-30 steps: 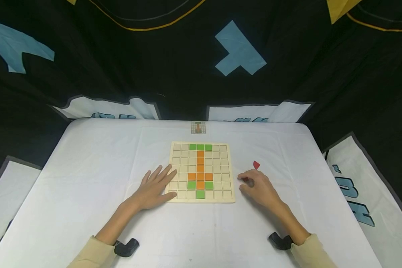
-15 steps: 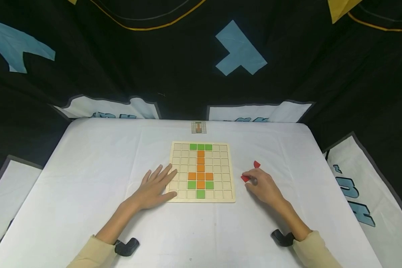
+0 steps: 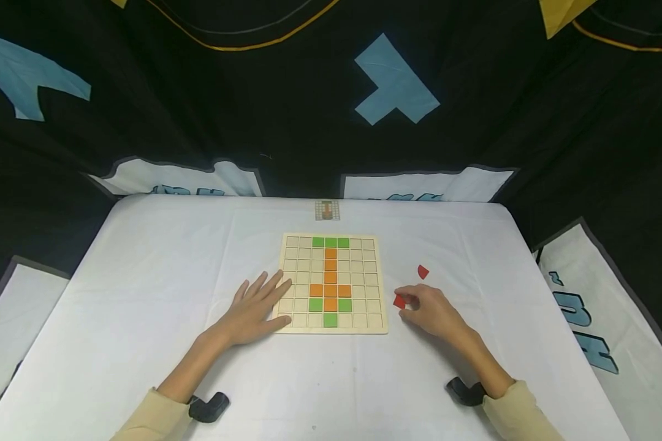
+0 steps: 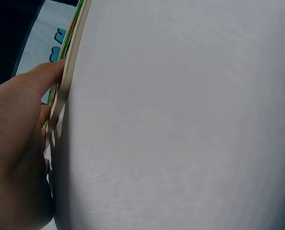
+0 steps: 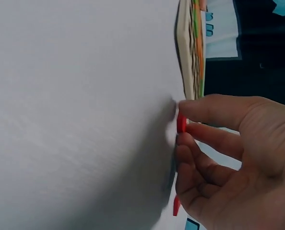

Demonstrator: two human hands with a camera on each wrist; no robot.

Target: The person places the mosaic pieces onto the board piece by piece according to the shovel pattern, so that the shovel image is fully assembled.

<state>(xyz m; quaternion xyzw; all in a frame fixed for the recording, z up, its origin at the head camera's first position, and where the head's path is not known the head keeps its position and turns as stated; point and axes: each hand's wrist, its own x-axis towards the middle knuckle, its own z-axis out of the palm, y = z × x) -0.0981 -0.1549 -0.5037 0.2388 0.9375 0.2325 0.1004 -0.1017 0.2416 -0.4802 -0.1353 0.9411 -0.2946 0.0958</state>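
My left hand [image 3: 251,313] lies with fingers spread over the left edge of a pale wooden grid board [image 3: 367,269]. Orange squares [image 3: 330,277] form a column with a short crossbar on it, and green squares [image 3: 331,242] sit at its top and bottom. To the right of the board, my right hand [image 3: 433,310] pinches a small flat red tile [image 3: 399,301] between thumb and fingers. The right wrist view shows that red tile [image 5: 181,123] close over the tablecloth. A second, fan-shaped red tile [image 3: 423,271] lies behind the right hand.
A small card [image 3: 327,210] with a picture of a grid pattern lies behind the board. White cloth [image 3: 160,275] covers the table, and a black printed curtain [image 3: 287,116] hangs at its back. Black wrist mounts [image 3: 209,407] sit at both cuffs.
The red tile, hidden at first under my right fingers, has come into view and turned between them. My right hand has shifted slightly; the left stays put.
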